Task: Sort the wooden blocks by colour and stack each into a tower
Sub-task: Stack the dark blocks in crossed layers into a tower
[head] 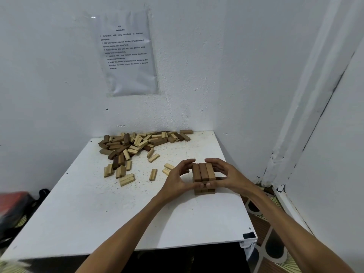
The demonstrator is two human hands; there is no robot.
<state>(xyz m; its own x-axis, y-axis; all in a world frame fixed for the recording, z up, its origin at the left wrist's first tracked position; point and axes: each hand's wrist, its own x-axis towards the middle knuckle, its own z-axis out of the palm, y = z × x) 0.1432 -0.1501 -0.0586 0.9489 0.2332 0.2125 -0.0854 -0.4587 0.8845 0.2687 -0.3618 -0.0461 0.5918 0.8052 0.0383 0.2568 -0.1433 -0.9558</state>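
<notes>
We curl our left hand and right hand around the short tower of dark brown wooden blocks on the white tabletop. Each grip clasps one side, and our thumbs hide its middle layers. The mixed pile of pale and dark blocks lies well apart, by the far wall.

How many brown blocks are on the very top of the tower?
3. They lie side by side on the brown tower: left block, middle block, right block, with the left hand and right hand gripping the tower's sides. Lower layers are partly hidden.
</notes>
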